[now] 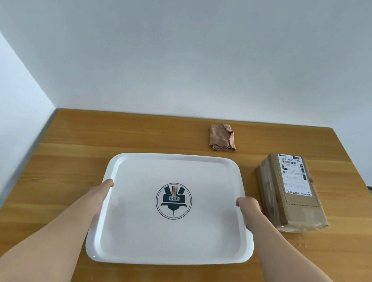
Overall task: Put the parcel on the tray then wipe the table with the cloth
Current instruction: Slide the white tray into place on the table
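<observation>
A white tray (136, 239) with a dark round logo at its centre lies in the middle of the wooden table (63, 154). My left hand (101, 192) grips the tray's left rim, thumb on top. My right hand (250, 207) grips its right rim in the same way. A brown cardboard parcel (290, 194) with a white shipping label lies on the table just right of the tray, close to my right hand. A folded brown cloth (222, 137) lies behind the tray near the table's far edge.
The table's far edge meets a plain white wall. A second wall closes in on the left. A few small water spots (302, 243) mark the wood in front of the parcel. Grey floor shows past the table's right edge.
</observation>
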